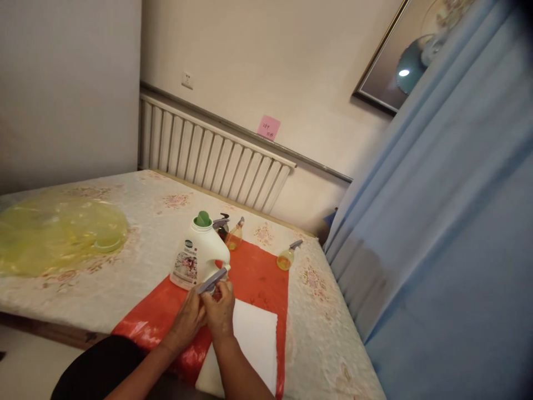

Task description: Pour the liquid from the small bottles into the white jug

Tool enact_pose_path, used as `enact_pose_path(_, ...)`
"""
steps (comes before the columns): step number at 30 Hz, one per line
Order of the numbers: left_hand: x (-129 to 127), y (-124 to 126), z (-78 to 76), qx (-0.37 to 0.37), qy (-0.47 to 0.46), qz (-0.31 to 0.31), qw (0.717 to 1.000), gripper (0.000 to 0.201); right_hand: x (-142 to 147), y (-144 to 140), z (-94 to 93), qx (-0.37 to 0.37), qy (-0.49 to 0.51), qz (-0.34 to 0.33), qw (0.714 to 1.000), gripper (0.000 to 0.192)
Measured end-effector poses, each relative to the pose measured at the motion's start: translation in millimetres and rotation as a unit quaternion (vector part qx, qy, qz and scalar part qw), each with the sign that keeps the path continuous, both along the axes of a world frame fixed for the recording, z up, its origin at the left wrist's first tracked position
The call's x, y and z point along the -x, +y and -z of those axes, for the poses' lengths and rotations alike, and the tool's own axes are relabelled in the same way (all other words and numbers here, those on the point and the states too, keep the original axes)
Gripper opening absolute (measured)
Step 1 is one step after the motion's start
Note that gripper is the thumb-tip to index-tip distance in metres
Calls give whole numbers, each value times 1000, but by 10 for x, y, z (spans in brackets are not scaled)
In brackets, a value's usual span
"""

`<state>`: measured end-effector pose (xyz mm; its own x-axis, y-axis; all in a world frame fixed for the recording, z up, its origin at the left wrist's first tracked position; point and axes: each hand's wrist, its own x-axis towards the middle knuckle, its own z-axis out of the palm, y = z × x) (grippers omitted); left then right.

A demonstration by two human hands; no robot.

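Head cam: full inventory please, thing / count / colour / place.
Detergent jug: 1, white with green cap, on the red sheet just beyond the hands.
Spray head: 1, grey, between both hands; what is under it is hidden.
Small spray bottles: 2, yellowish with grey triggers, one behind the jug, one at the red sheet's far right corner.
Dark spray bottle: 1, partly hidden behind the jug.
Red sheet: 1, on the bed.
White pad: 1, on the red sheet, near edge.
Yellow plastic bag: 1, translucent, bed's left side.
Radiator: 1, white, far wall.
Pink note: 1, above the radiator.
Curtain: 1, blue, right.
Left hand, right hand: both on the spray head.
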<state>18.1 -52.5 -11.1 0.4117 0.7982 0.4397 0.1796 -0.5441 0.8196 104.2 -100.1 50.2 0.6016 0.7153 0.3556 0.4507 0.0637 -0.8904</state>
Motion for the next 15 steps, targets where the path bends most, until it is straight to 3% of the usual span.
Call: enact_pose_path(15,-16,-6,-3,4,-24,-3,1000,35,-3,-3,19,4,-6,9,1000,11)
